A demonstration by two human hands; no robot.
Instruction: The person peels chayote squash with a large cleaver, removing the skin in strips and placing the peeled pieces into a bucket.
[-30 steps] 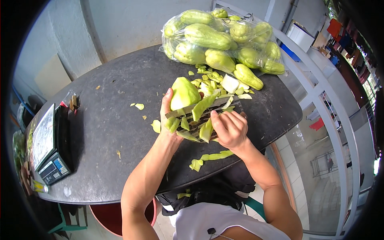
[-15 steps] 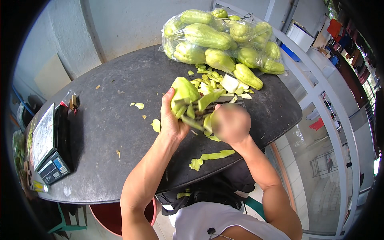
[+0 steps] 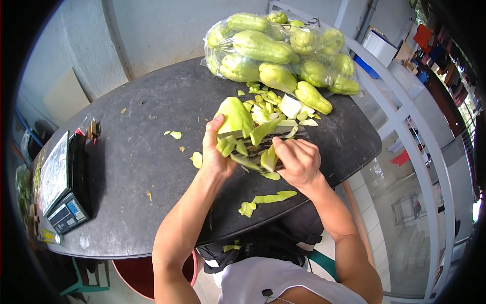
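Head | left hand [image 3: 214, 149]: thumb against gourd [image 3: 235, 116] | right hand [image 3: 300, 159]: curled at blade [image 3: 261, 145]

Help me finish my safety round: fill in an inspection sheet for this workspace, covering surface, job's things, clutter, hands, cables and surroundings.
Surface: dark table, scuffed, with small scraps on it.
Job's things: peeled green squash; broad, streaky blade with peelings on it; clear bag of whole squash at the far side.
Clutter: loose peelings, a pale cut chunk, a scale at left.
Hands: left hand holds the peeled squash; right hand grips the blade.
Cables: nothing seen on the table.
Surroundings: pale wall behind, grey railing at right, red bucket below the near edge.
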